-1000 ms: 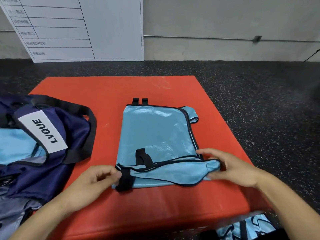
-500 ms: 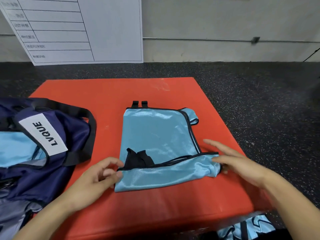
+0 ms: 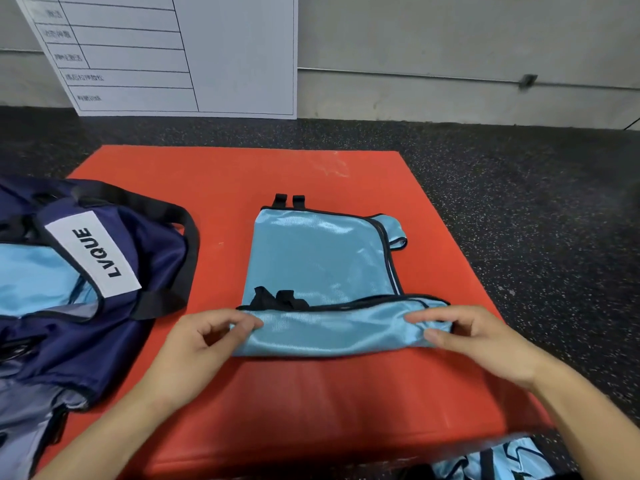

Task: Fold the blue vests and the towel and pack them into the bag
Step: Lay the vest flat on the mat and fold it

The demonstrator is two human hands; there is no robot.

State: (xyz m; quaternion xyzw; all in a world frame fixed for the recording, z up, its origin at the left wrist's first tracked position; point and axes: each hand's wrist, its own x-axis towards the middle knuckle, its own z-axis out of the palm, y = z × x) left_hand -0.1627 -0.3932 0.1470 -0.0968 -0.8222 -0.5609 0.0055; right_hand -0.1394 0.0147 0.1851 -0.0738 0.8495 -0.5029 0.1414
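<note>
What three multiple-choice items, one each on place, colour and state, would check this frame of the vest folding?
1. Where is the navy bag relative to the blue vest?
A. left of it
B. right of it
C. on top of it

2. What colour is the mat under the vest?
A. green
B. red
C. white

3. What is the left hand doing?
A. resting on the bag
B. hanging idle
C. pinching the vest's near folded edge

Key: 1 A, the bag lies at the mat's left side; 2 B, red shows all round; 3 C, the fingers close on the fabric, as do the right hand fingers.
</note>
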